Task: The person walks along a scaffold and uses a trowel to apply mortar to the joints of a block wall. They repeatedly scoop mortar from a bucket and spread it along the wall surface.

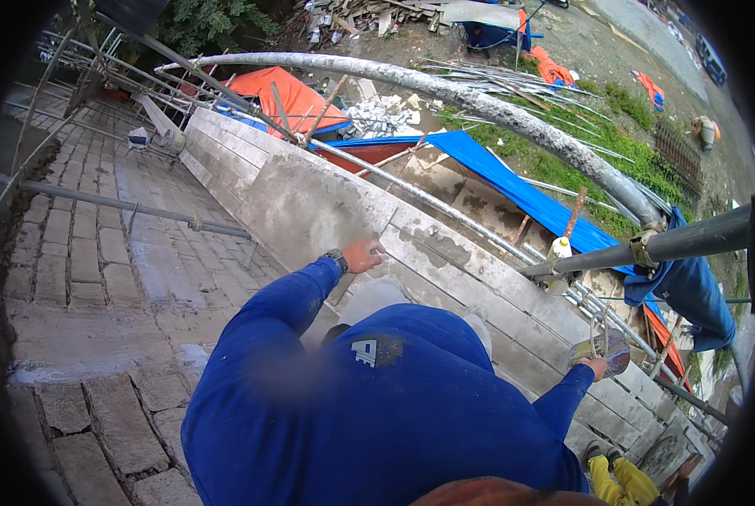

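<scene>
My left hand (362, 255) hangs over the grey plank walkway (479, 291), its fingers loosely bent and apart, with nothing visible in them. A dark watch (335, 260) is on that wrist. Out to the right, my right hand (595, 368) is closed at the near side of a small bucket (618, 352) with a raised loop handle; whether it grips the rim or the handle is hard to see. Grey mortar-like smears (297, 198) lie on the planks ahead of my left hand.
A brick wall (82, 244) fills the left side, crossed by a metal pipe (124, 201). Scaffold tubes (445, 88) and a blue tarp (512, 190) line the right edge. A person in yellow trousers (622, 481) is at lower right. Pale containers (171, 139) stand at the far end.
</scene>
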Available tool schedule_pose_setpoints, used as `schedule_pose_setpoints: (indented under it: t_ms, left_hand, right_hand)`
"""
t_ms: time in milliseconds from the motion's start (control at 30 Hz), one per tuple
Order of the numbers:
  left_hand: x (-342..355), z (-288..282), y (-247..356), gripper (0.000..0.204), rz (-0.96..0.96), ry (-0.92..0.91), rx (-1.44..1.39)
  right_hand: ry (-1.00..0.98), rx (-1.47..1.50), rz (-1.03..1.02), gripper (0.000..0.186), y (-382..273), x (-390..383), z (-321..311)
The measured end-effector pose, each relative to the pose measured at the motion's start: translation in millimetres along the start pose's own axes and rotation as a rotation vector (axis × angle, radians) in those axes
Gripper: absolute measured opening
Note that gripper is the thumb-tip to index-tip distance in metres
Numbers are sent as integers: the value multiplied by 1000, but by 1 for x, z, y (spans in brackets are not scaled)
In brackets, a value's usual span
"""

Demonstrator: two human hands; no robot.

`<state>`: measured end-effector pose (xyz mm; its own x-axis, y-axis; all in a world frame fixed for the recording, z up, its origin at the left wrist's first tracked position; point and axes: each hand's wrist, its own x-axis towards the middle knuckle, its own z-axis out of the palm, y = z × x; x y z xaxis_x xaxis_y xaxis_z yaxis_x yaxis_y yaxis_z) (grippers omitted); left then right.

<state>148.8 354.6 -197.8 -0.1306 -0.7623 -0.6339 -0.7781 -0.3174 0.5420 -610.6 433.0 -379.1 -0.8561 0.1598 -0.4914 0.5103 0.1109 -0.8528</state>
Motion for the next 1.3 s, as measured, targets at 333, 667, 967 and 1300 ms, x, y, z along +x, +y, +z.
schedule_pose_setpoints:
  t_ms: [333,667,967,1300]
  left_hand:
    - [-18,-48,-225,41,-183,107,-459]
    - [-143,-128,-400,36,-428,590,-895]
    - [-222,-66,-488,35,-600,750,-1291]
    - [-276,-38,-603,27,-830,957,-1453]
  right_hand:
    - [-229,-304,73,16,29,-154,-1]
    - [-820,-916,127,8,155,-443,133]
    - [-1301,-1282,-209,20,253,-711,267]
    - [-1641,-1480,-240,21,445,-963,347]
